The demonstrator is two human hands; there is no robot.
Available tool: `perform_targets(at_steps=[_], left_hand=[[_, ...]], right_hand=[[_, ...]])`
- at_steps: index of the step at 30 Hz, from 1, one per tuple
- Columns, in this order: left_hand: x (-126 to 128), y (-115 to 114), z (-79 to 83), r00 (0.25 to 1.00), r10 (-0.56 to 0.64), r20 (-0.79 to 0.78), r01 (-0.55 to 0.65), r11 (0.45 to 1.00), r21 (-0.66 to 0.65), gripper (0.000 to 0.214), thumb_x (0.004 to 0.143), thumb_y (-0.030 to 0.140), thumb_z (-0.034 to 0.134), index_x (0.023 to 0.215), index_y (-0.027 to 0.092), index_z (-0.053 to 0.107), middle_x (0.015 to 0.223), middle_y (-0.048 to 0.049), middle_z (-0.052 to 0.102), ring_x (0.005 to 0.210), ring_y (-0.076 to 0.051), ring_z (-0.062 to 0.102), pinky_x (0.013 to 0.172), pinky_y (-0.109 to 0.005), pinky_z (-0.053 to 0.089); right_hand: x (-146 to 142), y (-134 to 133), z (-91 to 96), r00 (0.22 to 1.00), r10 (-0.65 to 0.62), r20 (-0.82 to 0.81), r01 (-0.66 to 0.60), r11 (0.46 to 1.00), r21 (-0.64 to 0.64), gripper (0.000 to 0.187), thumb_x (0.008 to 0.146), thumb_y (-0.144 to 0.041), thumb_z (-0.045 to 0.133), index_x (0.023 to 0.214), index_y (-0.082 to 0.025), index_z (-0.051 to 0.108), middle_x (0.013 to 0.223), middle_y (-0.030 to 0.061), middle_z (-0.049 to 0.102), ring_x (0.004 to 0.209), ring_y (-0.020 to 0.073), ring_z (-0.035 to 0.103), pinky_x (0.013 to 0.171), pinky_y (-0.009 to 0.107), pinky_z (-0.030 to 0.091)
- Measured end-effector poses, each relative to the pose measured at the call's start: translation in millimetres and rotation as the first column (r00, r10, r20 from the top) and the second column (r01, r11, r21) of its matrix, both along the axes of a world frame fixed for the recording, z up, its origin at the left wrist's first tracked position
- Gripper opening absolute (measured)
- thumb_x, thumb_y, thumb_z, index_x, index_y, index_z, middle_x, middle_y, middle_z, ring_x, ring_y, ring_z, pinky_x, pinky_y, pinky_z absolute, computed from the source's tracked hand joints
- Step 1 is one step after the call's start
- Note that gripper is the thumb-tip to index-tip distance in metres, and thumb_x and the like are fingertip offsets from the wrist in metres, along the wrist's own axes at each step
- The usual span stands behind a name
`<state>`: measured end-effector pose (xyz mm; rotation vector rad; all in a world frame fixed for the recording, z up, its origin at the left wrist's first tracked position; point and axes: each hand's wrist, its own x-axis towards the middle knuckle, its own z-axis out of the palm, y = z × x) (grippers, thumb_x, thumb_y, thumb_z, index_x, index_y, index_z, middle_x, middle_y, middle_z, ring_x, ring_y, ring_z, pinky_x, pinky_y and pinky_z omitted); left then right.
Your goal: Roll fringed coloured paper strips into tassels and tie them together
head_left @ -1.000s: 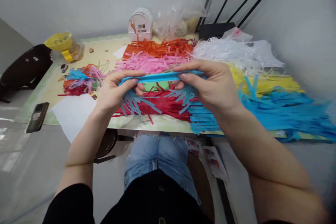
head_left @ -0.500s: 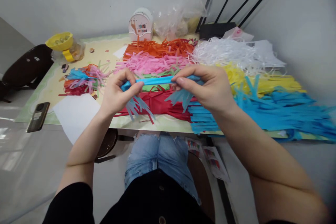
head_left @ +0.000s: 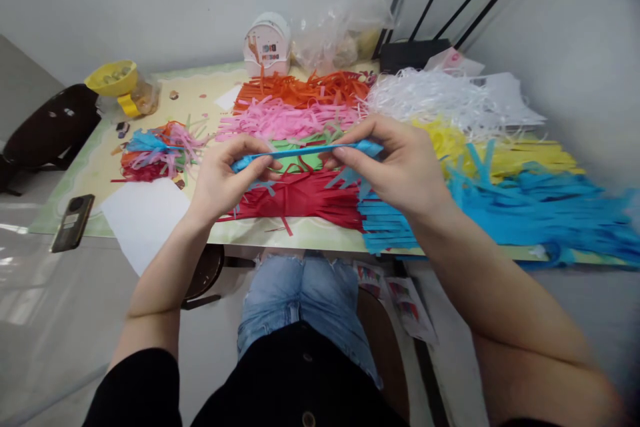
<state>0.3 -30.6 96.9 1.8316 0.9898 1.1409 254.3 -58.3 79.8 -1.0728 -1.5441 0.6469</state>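
A phone (head_left: 73, 223) lies at the tabletop's (head_left: 83, 170) left edge. Farther back stand a yellow bowl (head_left: 109, 85) and, perhaps, a black router (head_left: 415, 56).

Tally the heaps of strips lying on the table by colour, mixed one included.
Orange heap: 1
Pink heap: 1
Green heap: 1
Red heap: 1
White heap: 1
Yellow heap: 1
Blue heap: 1
Mixed-colour heap: 1
Total: 8
Excluded: blue piece held by left hand and right hand.
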Motion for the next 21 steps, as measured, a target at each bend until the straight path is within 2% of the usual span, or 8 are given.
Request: perform_targets(at_steps=[3,5,8,10,14,16,19,21], left_hand=[[2.1,0.8,-0.6,0.980,-0.034,0.194,0.074,0.977,-0.201,0.031,0.080,0.041,0.085,0.097,0.016,0.080,0.079,-0.0057,0.080,0.065,-0.019,0.078,0.065,-0.030,0.067],[3.8,0.7,-0.5,0.956,-0.029,0.292,0.113,0.956,-0.273,0.025,0.075,0.034,0.087,0.094,0.017,0.082,0.075,-0.0041,0.079,0.062,-0.018,0.077,0.065,-0.031,0.067],[5.7,0.1,-2.4,0.926,-0.002,0.378,0.129,0.942,-0.311,0.014,0.070,0.026,0.083,0.082,0.018,0.083,0.069,-0.0018,0.076,0.057,-0.017,0.074,0.059,-0.029,0.065],[5.4,-0.5,-6.6,0.925,0.002,0.380,0.121,0.946,-0.301,0.009,0.070,0.023,0.080,0.077,0.018,0.082,0.068,-0.0020,0.076,0.057,-0.017,0.073,0.056,-0.027,0.063],[-1.2,-0.9,-16.5,0.945,-0.079,0.316,0.140,0.975,-0.174,0.010,0.078,0.019,0.073,0.080,0.018,0.083,0.068,-0.0028,0.076,0.062,-0.016,0.075,0.062,-0.026,0.063],[-6.9,0.0,-15.8,0.961,-0.162,0.223,0.187,0.977,-0.098,0.014,0.081,0.015,0.069,0.080,0.018,0.083,0.072,-0.0039,0.078,0.068,-0.017,0.076,0.068,-0.027,0.063],[-12.8,3.7,-3.1,0.955,-0.294,-0.029,0.291,0.954,-0.069,0.011,0.081,0.017,0.070,0.075,0.017,0.079,0.087,-0.0082,0.082,0.085,-0.021,0.079,0.080,-0.030,0.064],[-11.6,7.7,8.7,0.937,-0.318,-0.147,0.311,0.948,-0.065,0.008,0.083,0.022,0.073,0.079,0.018,0.079,0.103,-0.0107,0.083,0.100,-0.024,0.079,0.089,-0.032,0.063]], right_hand=[[-4.4,-1.0,0.6,0.965,0.104,-0.242,-0.135,0.984,-0.116,0.014,0.085,-0.032,0.082,0.092,-0.021,0.077,0.079,0.0019,0.078,0.069,0.0167,0.076,0.072,0.032,0.066],[-7.7,-1.0,0.4,0.926,0.119,-0.357,-0.181,0.973,-0.145,0.019,0.082,-0.034,0.085,0.094,-0.021,0.079,0.077,0.0018,0.079,0.068,0.0164,0.076,0.072,0.032,0.067],[-11.5,0.4,-2.0,0.875,0.132,-0.466,-0.231,0.960,-0.161,0.017,0.077,-0.033,0.088,0.087,-0.021,0.080,0.074,0.0011,0.078,0.066,0.0160,0.075,0.071,0.032,0.068],[-12.3,2.3,-4.9,0.854,0.156,-0.495,-0.264,0.952,-0.154,0.016,0.075,-0.033,0.088,0.080,-0.021,0.079,0.073,0.0011,0.078,0.064,0.0160,0.075,0.069,0.032,0.068],[-7.9,6.8,-10.7,0.871,0.204,-0.446,-0.287,0.950,-0.126,0.009,0.074,-0.028,0.084,0.075,-0.020,0.079,0.071,0.0020,0.077,0.065,0.0167,0.075,0.068,0.031,0.067],[-3.6,8.0,-11.6,0.905,0.215,-0.366,-0.267,0.959,-0.097,0.003,0.074,-0.022,0.078,0.074,-0.020,0.079,0.071,0.0021,0.077,0.064,0.0166,0.074,0.066,0.030,0.065],[2.5,6.5,-8.0,0.963,0.213,-0.166,-0.221,0.975,-0.035,0.011,0.075,-0.018,0.071,0.075,-0.021,0.081,0.070,0.0012,0.076,0.062,0.0163,0.072,0.059,0.028,0.060],[4.5,3.6,-2.4,0.976,0.215,-0.023,-0.215,0.977,-0.009,0.015,0.076,-0.018,0.069,0.077,-0.025,0.081,0.072,0.0005,0.077,0.064,0.0173,0.071,0.060,0.031,0.060]])
